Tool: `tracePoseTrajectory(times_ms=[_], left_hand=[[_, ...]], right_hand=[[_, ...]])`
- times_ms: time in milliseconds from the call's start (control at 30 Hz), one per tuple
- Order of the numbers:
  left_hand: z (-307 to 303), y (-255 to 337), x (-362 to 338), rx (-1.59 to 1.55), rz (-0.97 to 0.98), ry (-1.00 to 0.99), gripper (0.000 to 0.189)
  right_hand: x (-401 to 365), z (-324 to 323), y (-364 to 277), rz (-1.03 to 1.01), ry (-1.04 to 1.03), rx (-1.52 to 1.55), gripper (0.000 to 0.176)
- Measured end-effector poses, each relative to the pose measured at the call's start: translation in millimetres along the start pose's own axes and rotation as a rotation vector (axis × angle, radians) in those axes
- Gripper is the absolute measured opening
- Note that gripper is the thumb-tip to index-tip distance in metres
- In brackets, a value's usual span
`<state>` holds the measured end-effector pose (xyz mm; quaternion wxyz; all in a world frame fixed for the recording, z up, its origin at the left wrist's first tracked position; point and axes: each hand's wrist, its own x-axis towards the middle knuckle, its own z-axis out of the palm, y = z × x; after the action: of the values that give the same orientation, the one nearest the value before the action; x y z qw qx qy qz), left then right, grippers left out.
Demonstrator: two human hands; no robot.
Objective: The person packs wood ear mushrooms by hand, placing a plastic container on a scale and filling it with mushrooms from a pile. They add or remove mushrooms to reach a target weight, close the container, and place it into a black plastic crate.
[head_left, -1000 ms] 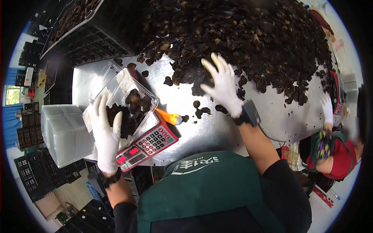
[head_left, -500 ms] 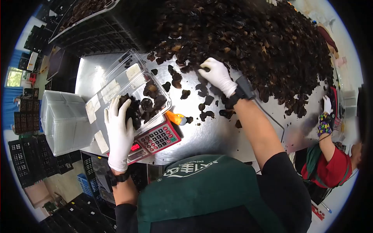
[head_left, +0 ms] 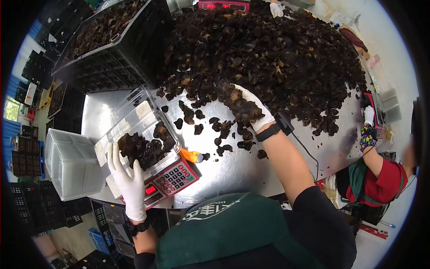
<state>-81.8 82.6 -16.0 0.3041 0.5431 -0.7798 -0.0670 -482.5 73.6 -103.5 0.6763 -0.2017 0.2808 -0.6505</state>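
Note:
My left hand [head_left: 125,184], in a white glove, lies at the near left edge of a clear plastic box [head_left: 176,134], fingers stretched out and apart. Dark wood ear mushrooms [head_left: 143,150] fill part of this box, whose lid is folded open behind it. Beneath the box is a red digital scale [head_left: 190,178] with a lit display. My right hand [head_left: 256,104], also gloved, curls around a handful of wood ear mushrooms [head_left: 236,102] at the near edge of the big heap [head_left: 268,58]; the mushrooms hide part of its fingers.
Stacked clear boxes [head_left: 76,163] stand at the left. A black crate [head_left: 130,54] of mushrooms is at the back left. An orange-handled object [head_left: 191,155] lies beside the scale. A co-worker's gloved hand [head_left: 368,114] is near another scale [head_left: 376,112] at the right; another gloved hand [head_left: 276,10] shows behind the heap.
My right hand has gone from a pinch at the heap's edge to holding a handful of mushrooms. My left hand has drawn back from the mushrooms in the box. The view has shifted.

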Motion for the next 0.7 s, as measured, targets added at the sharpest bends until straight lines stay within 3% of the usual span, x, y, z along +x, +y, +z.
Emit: tracePoseTrajectory(times_ms=[167, 200, 267, 367, 433, 500, 533, 567, 633, 700], left_hand=[[-4, 7, -9, -0.015, 0.016, -0.011, 0.073], [-4, 7, -11, -0.020, 0.025, -0.008, 0.073], [-3, 8, -15, -0.001, 0.031, 0.012, 0.072], [-1, 9, -19, -0.027, 0.050, 0.050, 0.068], [3, 33, -10, -0.078, 0.172, 0.135, 0.051], [10, 70, 0, -0.161, 0.338, 0.077, 0.038], [19, 84, 4, -0.151, 0.415, 0.024, 0.036], [31, 98, 7, -0.180, 0.439, -0.018, 0.033], [54, 126, 16, -0.209, 0.336, -0.029, 0.027], [72, 139, 24, -0.324, 0.045, -0.231, 0.022]], right_hand=[[-8, 10, 13, -0.133, -0.079, 0.060, 0.035], [-12, 39, 5, -0.025, 0.226, -0.003, 0.038], [-16, 41, 11, -0.093, 0.144, -0.120, 0.038], [-24, 76, 2, -0.017, 0.230, -0.241, 0.036], [-24, 90, 3, 0.007, 0.229, -0.232, 0.034], [-19, 87, 17, -0.050, 0.098, -0.154, 0.035], [-7, 69, 29, 0.030, -0.001, 0.107, 0.035], [-11, 88, 27, 0.044, 0.109, -0.005, 0.034], [-10, 81, 41, 0.084, 0.101, 0.057, 0.032], [-18, 89, 45, 0.077, 0.127, 0.099, 0.026]])
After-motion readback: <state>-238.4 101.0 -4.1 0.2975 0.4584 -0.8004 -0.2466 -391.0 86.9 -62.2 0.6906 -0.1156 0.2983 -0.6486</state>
